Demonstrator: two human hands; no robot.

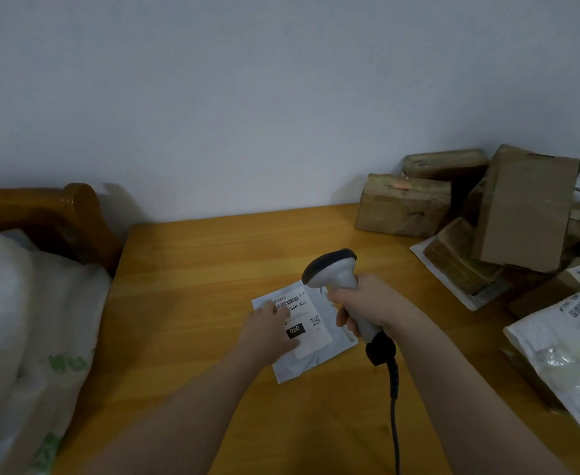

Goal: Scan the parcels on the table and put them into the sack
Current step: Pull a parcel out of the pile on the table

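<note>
Left hand (269, 329): fingers laid flat, pressing 1 white poly mailer (316, 358) down on the wooden table (196, 286), near its middle. Right hand (367, 303): curled round the grip of a corded barcode scanner (333, 269), head above the mailer's shipping label (310, 323). Mailer: judged light, thin, limp and slick, best pinched at a free corner. Sack (24, 320), left: mouth not visible. Parcel pile (521, 207), right: cut off by the frame, count unclear. Label's left part is hidden under fingers.
</note>
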